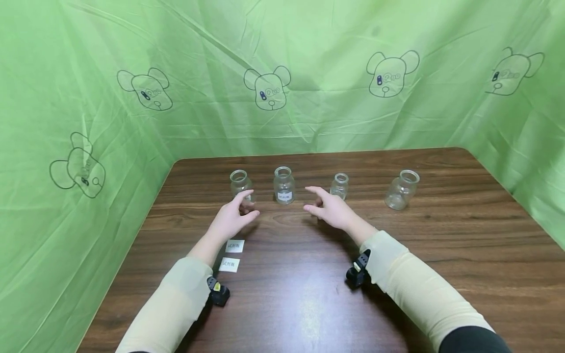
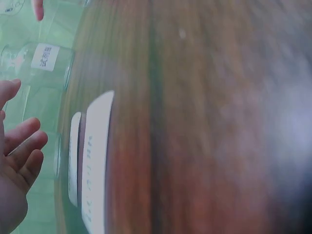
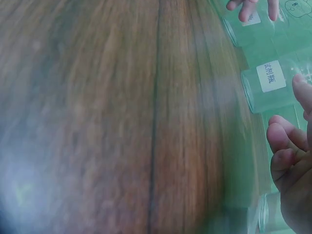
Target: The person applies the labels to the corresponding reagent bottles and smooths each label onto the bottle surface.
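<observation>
My left hand [image 1: 233, 215] hovers in front of the leftmost glass bottle [image 1: 239, 180], thumb and fingers apart and holding nothing. Part of a white label shows on that bottle behind the fingers. Between my hands stands another glass bottle [image 1: 284, 182] with a printed white label [image 3: 271, 76], touched by neither hand. On the other side my right hand [image 1: 333, 210] is held with its thumb and index finger spread and nothing between them. Behind it a smaller glass bottle [image 1: 340, 181] is partly hidden. Whether either hand touches the bottle behind it, I cannot tell.
A fourth, tilted-looking glass bottle [image 1: 400, 190] stands to the right. Two white printed labels [image 1: 235, 246] [image 2: 96, 165] lie on the brown wooden table [image 1: 300, 284] beside my left wrist. Green sheeting [image 1: 318, 117] with mouse-head drawings surrounds the table's back and sides.
</observation>
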{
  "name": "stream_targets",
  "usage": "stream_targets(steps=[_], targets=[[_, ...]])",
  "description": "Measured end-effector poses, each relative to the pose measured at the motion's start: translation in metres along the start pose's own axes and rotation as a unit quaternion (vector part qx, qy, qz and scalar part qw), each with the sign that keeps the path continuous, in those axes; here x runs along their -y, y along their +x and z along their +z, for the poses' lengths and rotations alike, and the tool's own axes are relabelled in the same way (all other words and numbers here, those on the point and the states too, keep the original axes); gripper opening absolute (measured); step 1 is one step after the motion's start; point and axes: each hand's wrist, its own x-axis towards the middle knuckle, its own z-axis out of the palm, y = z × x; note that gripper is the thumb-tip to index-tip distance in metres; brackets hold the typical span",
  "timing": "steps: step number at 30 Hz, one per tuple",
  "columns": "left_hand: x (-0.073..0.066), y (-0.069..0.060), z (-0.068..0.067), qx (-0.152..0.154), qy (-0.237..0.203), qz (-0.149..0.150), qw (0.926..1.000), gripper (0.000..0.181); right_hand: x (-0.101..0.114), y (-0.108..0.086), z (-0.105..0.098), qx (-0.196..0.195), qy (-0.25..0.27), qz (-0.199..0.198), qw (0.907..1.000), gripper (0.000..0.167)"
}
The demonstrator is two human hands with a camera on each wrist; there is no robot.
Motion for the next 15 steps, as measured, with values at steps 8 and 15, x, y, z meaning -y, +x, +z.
stream_targets(steps=[8,15], targets=[[0.008,-0.007,-0.007,0.026,0.01,-0.029,0.9992,0.059,-0.004,-0.007,-0.003,0.009,0.006,0.001,0.9999,0.054],[0.015,-0.012,-0.01,0.036,0.001,-0.015,0.9992,0.056,-0.005,-0.01,-0.005,0.016,0.0,0.001,0.9999,0.055]])
